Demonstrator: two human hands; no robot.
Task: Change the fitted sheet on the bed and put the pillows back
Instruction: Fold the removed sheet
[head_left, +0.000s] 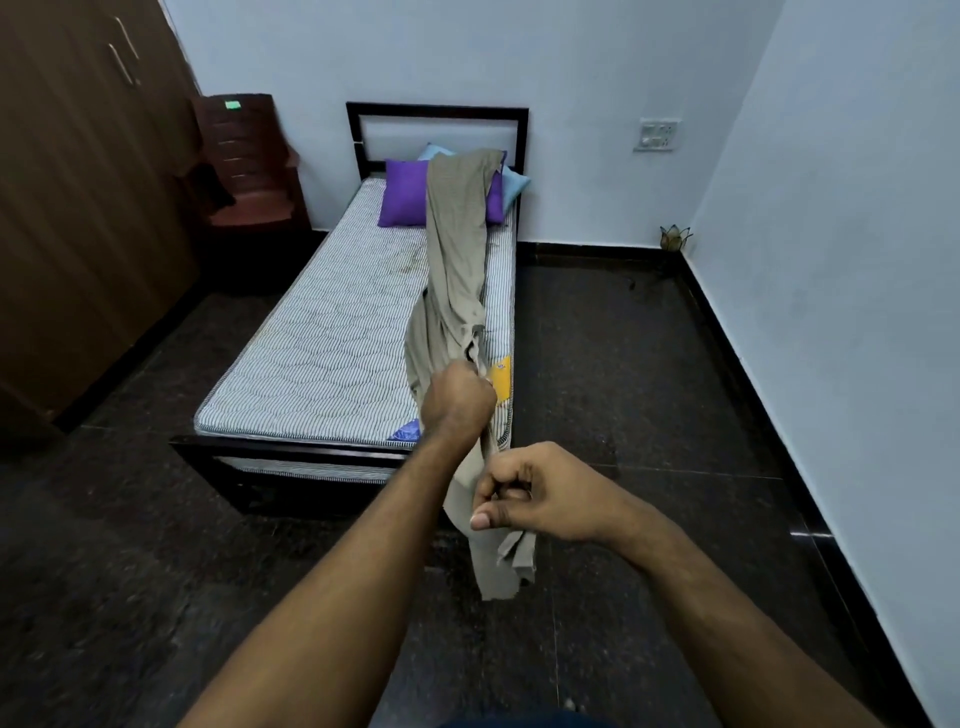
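A beige sheet lies bunched in a long strip along the right side of the bare striped mattress. Its far end drapes over a purple pillow and a light blue pillow by the headboard. My left hand is closed on the sheet above the mattress's near right corner. My right hand grips the sheet lower down, past the foot of the bed, and the loose end hangs below it toward the floor. The black bed frame carries the mattress.
A brown wardrobe fills the left side, with a dark red plastic chair beside the headboard. Dark tiled floor runs on both sides of the bed. A small ornament sits in the far right corner under a wall socket.
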